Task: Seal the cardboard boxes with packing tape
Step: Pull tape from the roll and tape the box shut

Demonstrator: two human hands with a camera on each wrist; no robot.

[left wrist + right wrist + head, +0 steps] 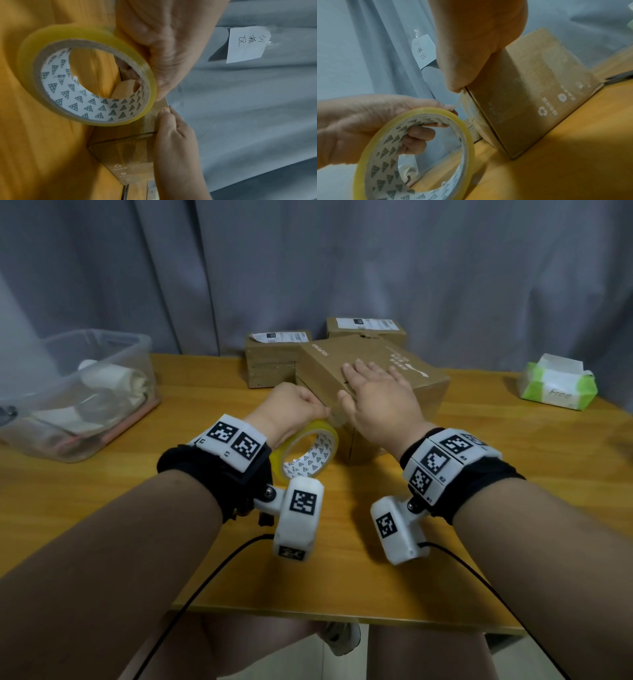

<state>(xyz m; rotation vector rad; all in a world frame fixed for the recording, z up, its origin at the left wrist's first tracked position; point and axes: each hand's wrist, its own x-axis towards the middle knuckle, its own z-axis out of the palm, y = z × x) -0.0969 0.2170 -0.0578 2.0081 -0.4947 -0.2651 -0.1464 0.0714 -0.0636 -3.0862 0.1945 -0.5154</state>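
A brown cardboard box (pixel 407 385) with white print stands mid-table, one corner towards me. My right hand (pixel 375 397) lies flat on its top with straight fingers, the thumb at the near edge (pixel 453 86). My left hand (pixel 291 410) grips a roll of clear yellowish packing tape (pixel 305 451) with a triangle-printed core, fingers through the core (pixel 418 136). The roll (pixel 85 86) hangs beside the box's left face. A short strip of tape runs from the roll to the box edge (pixel 462 97).
Two smaller labelled boxes (pixel 274 357) (pixel 366 328) stand behind, against a grey curtain. A clear plastic bin (pixel 75 392) with bottles sits at the left, a green tissue pack (pixel 556 381) at the right. The wooden table's (pixel 308 570) near edge is close to me.
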